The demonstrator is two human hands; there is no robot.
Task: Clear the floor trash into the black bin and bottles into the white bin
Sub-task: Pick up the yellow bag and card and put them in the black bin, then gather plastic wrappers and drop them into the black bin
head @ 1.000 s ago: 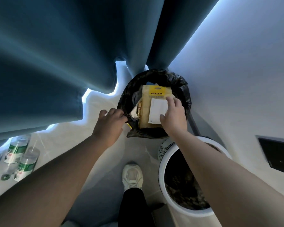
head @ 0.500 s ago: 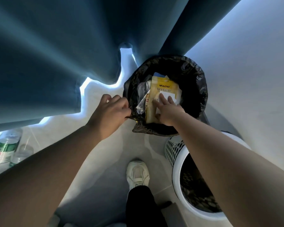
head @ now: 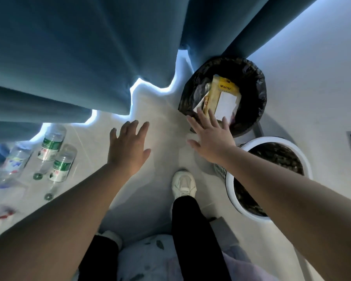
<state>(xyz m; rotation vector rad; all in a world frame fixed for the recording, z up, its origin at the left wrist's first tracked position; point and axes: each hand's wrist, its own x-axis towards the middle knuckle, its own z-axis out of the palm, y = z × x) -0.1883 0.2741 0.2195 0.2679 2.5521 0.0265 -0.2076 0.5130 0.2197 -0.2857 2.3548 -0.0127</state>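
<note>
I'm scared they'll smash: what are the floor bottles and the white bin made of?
The bottles look like clear, thin plastic: the floor shows through them, and they carry green labels. The white bin seems hard, smooth plastic: its rim is white and its wall has rows of small holes. Probably not glass, but I can't be sure.

Bottles lie left; packet in far bin, behind near bin.

Two bins: one black bin, one white bin. Three bottles: two green-labelled bottles, one blue-labelled bottle, perhaps a fourth, too blurred to confirm.
</note>
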